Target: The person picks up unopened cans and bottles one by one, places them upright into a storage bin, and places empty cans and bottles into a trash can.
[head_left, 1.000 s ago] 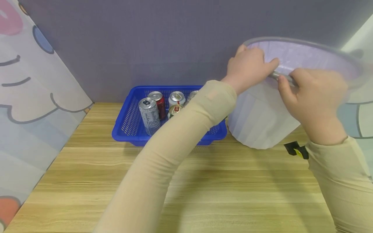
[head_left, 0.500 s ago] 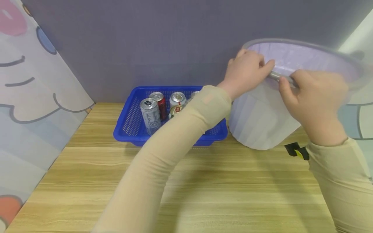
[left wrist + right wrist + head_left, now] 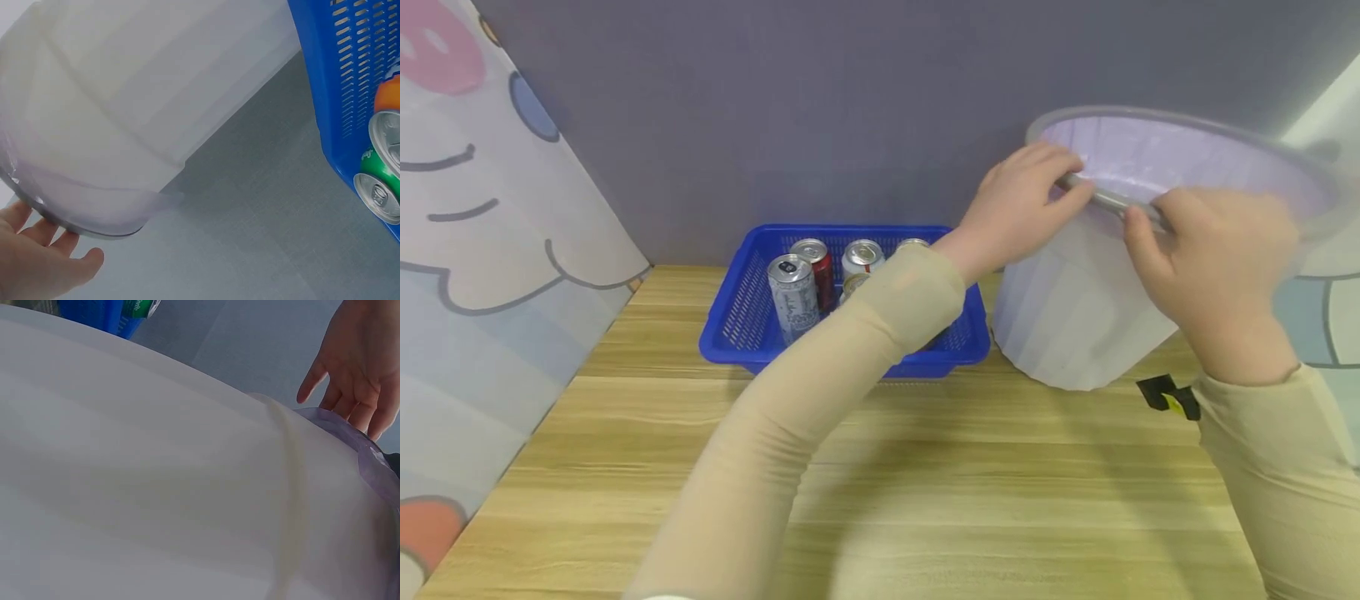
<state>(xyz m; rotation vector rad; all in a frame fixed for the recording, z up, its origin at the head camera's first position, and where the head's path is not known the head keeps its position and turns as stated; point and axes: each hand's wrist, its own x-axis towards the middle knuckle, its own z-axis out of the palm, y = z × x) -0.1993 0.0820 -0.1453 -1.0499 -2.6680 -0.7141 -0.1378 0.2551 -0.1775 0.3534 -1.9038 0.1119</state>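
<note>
A white trash can [image 3: 1075, 325] stands tilted at the right. A thin purple bag [image 3: 1142, 158] lines it and folds over the grey rim. My left hand [image 3: 1018, 204] is at the rim's near left. In both wrist views its fingers reach the rim nearly straight, and the thumb stands off from the wall. My right hand [image 3: 1225, 267], slightly blurred, grips the rim farther right, thumb outside and fingers bent over the edge. The right wrist view shows the can's wall [image 3: 137, 475] and my left hand, but not the right hand.
A blue perforated basket [image 3: 722, 333] left of the can holds several drink cans, including a pale patterned can [image 3: 793, 292] and a red can [image 3: 822, 275]. My left sleeve covers part of it. A black item [image 3: 1157, 390] lies by my right cuff on the wooden table [image 3: 1000, 483].
My left hand has slid left and slightly down along the rim, away from the right hand, baring more of the grey edge. The right hand keeps its grip; the view shifts slightly.
</note>
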